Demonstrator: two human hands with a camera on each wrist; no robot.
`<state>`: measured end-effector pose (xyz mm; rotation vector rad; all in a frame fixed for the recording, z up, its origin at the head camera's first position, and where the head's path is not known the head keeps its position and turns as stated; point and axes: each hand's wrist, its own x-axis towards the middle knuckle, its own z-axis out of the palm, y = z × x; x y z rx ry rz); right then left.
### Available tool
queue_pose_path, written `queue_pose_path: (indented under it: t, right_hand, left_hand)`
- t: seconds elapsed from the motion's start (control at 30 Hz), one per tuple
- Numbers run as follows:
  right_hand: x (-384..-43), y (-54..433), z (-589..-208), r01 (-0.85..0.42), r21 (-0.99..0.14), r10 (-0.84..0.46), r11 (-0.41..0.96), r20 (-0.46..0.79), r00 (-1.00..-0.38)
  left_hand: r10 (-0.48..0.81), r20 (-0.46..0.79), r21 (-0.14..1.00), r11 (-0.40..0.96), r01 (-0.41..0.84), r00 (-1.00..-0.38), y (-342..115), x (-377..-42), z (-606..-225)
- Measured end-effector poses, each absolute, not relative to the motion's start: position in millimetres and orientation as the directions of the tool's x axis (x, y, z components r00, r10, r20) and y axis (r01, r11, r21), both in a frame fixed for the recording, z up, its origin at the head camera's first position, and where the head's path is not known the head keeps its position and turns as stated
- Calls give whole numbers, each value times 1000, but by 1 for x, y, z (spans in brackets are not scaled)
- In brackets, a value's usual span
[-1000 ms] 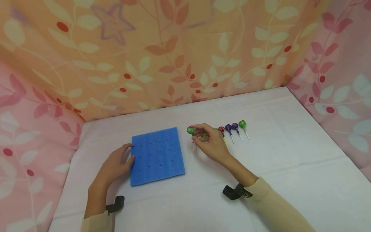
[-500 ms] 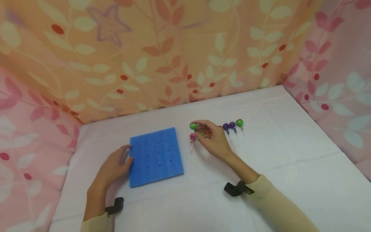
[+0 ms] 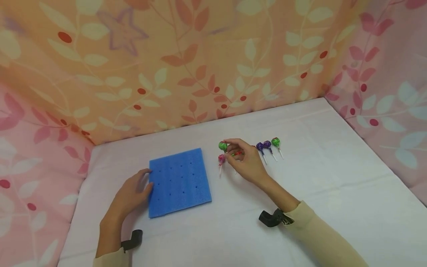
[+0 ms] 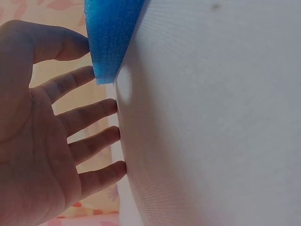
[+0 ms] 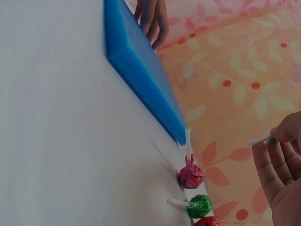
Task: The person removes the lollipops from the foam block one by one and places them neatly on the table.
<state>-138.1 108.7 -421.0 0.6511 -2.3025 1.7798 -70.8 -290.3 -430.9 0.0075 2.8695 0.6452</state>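
In the head view my right hand (image 3: pixel 246 160) pinches a green-wrapped lollipop (image 3: pixel 223 145) above the table. Its white stick (image 5: pixel 258 141) juts past the fingertips in the right wrist view. Just below lies a pink lollipop (image 3: pixel 221 159); red and green ones (image 3: pixel 237 152) are partly hidden behind my fingers. My left hand (image 3: pixel 133 193) rests at the left edge of a square blue foam board (image 3: pixel 180 183) with rows of small holes. Thumb and index finger touch the foam (image 4: pixel 106 47) in the left wrist view, while the other fairly straight fingertips meet the white cloth.
Two purple lollipops (image 3: pixel 260 146) and a green one (image 3: pixel 275 142) lie in a row right of my right hand, sticks toward me. White cloth (image 3: pixel 320 185) covers the table. Patterned curtains (image 3: pixel 186 63) hang behind and at both sides.
My right hand has lifted the green lollipop slightly and shifted a little right, uncovering the pink one. The left hand stays at the foam's edge. The head view has shifted slightly.
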Motion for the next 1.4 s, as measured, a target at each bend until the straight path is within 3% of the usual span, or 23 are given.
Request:
queue_pose_path:
  t: [0.7, 1.4]
  right_hand:
    - [-138, 98, -424, -409, -894, -264, 182, 356, -896]
    - [-136, 131, -427, -382, -893, -198, 236, 341, -919]
  left_hand:
    - [48, -189, 423, 906, -37, -981, -293, -71, -429]
    - [55, -198, 452, 891, -41, -979, -290, -73, -430]
